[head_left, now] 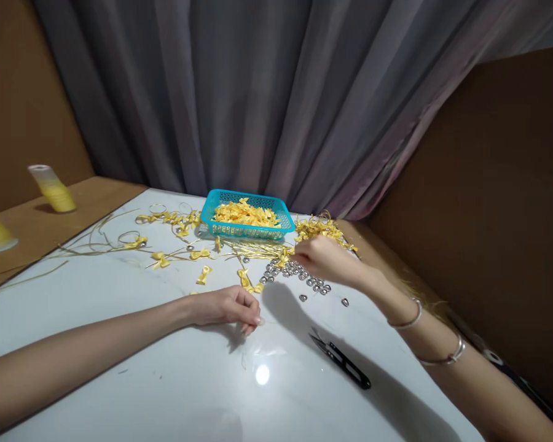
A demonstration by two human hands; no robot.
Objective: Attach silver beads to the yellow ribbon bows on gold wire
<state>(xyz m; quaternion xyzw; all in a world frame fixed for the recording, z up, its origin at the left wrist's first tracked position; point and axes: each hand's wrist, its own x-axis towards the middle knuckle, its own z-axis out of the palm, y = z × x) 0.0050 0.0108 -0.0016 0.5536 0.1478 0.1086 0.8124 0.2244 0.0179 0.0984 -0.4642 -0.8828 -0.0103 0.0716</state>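
Observation:
My left hand (239, 307) is low over the white table (166, 380), its thumb and fingers pressed together; what they hold, if anything, is too small to make out. My right hand (320, 258) reaches above the silver heart-shaped pieces (311, 281), near a yellow bow (283, 258) and a bundle of gold strands (255, 248). Its fingers are bent together, and their tips are partly hidden. Several loose yellow bows (204, 274) lie beyond my left hand. Black thread snips (345, 363) rest on the table at the right, below my right hand.
A turquoise basket (283, 228) full of yellow bows stands at the back before a grey curtain (239, 92). More bows on gold strands (136, 242) spread over the left back. Two yellow thread spools (58, 193) stand at the far left, one cut by the frame edge.

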